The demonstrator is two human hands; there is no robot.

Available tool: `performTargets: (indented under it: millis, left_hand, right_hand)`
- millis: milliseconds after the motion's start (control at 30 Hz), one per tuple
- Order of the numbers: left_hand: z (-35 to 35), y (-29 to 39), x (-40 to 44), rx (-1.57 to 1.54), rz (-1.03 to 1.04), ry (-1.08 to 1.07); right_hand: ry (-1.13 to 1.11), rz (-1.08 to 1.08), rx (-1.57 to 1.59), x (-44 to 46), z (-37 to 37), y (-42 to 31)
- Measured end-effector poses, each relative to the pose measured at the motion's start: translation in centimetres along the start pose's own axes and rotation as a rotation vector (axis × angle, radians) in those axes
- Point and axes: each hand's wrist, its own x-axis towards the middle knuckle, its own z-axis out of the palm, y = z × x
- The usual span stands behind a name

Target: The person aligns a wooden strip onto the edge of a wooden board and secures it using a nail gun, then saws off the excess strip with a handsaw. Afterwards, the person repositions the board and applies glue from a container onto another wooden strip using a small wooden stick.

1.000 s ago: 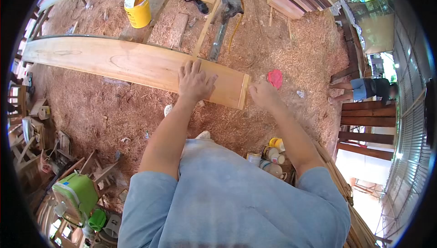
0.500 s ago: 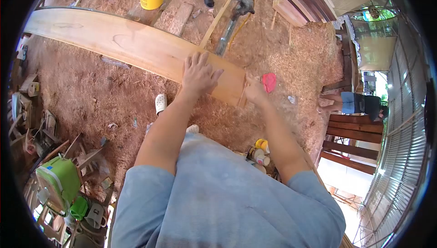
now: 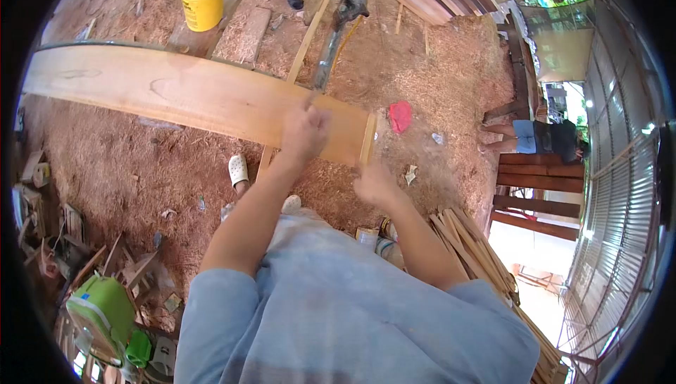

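A long, pale wooden board (image 3: 211,95) lies across the view, with a light strip (image 3: 368,137) along its right end. My left hand (image 3: 306,132) is closed over the board near that end, its outline smeared by motion. Something thin, maybe a finger, points up from it. Just below the strip's lower corner is my right hand (image 3: 378,185), fingers curled in. Whatever either hand may hold is too blurred or hidden to name.
Wood shavings cover the ground. A yellow bucket (image 3: 203,5) stands behind the board, near a clamp-like metal bar (image 3: 327,56). A red item (image 3: 400,117) lies right of the board. Stacked wooden strips (image 3: 472,246) are at lower right. Another person (image 3: 546,139) stands far right.
My left hand has gone from lying flat with spread fingers to closed. My right hand has moved down from beside the board's end to below its corner. The view has shifted.
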Motion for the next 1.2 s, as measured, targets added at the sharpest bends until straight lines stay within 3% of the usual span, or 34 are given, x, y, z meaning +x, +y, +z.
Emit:
performTargets:
  millis: [67, 133, 200, 233, 300, 400, 433, 500, 533, 600, 633, 700, 833, 900, 967, 1033, 1067, 1133, 1167, 1200]
  left_hand:
    - [2.4, 1.3, 0.6, -0.176, 0.026, 0.008]
    - [3.6, 3.6, 1.1, -0.36, 0.043, -0.007]
    - [4.0, 6.2, 2.0, -0.604, -0.401, -0.384]
    - [5.2, 6.1, 1.6, -0.598, -0.401, -0.413]
    - [7.4, 4.5, 1.0, -0.148, -0.189, -0.489]
    - [8.2, 3.2, 0.1, 0.116, -0.072, -0.64]
    - [7.5, 4.4, -0.1, 0.14, -0.074, -0.641]
    - [6.0, 6.5, -0.6, 0.05, -0.336, -0.749]
    - [6.0, 6.5, -1.1, 0.099, -0.335, -0.75]
    - [6.3, 6.2, -2.2, -0.207, -0.571, -0.682]
    - [6.5, 6.0, -2.8, -0.154, -0.572, -0.694]
    - [6.9, 5.7, -4.1, -0.472, -0.602, -0.491]
    - [5.9, 7.3, -6.6, -0.301, -0.63, -0.52]
    - [5.2, 8.5, -8.7, -0.252, -0.742, -0.447]
    - [4.2, 8.8, -10.8, -0.158, -0.671, -0.422]
    - [2.9, 9.7, -12.0, 0.011, -0.822, -0.435]
    - [2.4, 9.3, -12.9, 0.024, -0.819, -0.432]
    - [2.1, 7.8, -13.8, 0.343, -0.515, -0.329]
    - [2.2, 7.6, -13.3, 0.339, -0.507, -0.317]
    - [2.4, 7.3, -12.8, 0.286, -0.441, -0.163]
  right_hand:
    - [-0.043, -0.059, 0.067, -1.8, 2.0, 1.4]
    - [0.311, 0.087, 0.451, -3.5, 4.2, 2.4]
    - [0.345, 0.167, 0.506, -4.0, 5.0, 4.1]
    - [0.366, 0.224, 0.56, -4.8, 5.5, 4.8]
    - [0.403, 0.235, 0.562, -5.6, 5.7, 6.2]
    - [0.417, 0.238, 0.633, -3.7, 5.8, 8.3]
    - [0.368, 0.249, 0.68, -3.1, 5.8, 9.3]
    - [0.399, 0.113, 0.811, -1.1, 6.6, 10.8]
    - [0.451, -0.005, 0.929, 0.0, 6.6, 10.7]
    - [0.384, -0.097, 0.854, 1.7, 5.6, 11.0]
    - [0.474, -0.191, 0.785, 3.7, 6.5, 11.3]
    - [0.57, -0.275, 0.764, 7.0, 7.4, 11.1]
    - [0.567, -0.279, 0.525, 8.4, 3.8, 9.7]
    - [0.541, -0.246, 0.432, 8.2, 3.2, 9.3]
    - [0.616, -0.284, 0.083, 8.9, 4.1, 8.8]
    - [0.655, -0.372, -0.006, 8.4, 5.4, 8.4]
    - [0.681, -0.446, -0.103, 7.6, 6.7, 8.1]
    - [0.609, -0.447, -0.245, 4.8, 9.5, 6.7]
    - [0.614, -0.465, -0.171, 3.3, 10.6, 6.3]
    - [0.614, -0.491, -0.103, 2.1, 11.4, 6.2]
